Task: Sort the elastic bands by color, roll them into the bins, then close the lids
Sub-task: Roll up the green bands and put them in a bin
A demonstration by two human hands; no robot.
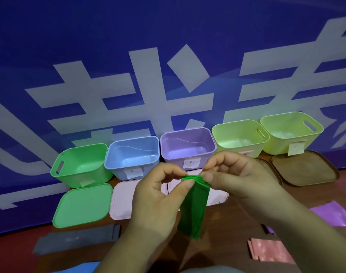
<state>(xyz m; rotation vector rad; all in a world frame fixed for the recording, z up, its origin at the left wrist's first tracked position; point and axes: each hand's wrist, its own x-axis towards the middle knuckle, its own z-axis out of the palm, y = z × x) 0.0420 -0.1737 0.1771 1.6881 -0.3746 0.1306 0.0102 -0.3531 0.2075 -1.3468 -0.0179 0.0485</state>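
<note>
A stack of flat green elastic bands (193,209) hangs in front of me, held at its top edge. My left hand (160,196) pinches the top left corner between thumb and forefinger. My right hand (239,176) pinches the top right of the same stack. Behind them stands a row of open bins: green bin (79,164), blue bin (132,152), purple bin (187,142), and two yellow-green bins (239,134) (292,127). The green lid (83,205) lies flat in front of the green bin.
A pale pink lid (122,201) and another partly hidden one lie behind my hands. Brown lids (304,168) lie at the right. Loose bands lie on the table: grey (77,237), blue (77,267), pink (268,251), purple (333,213).
</note>
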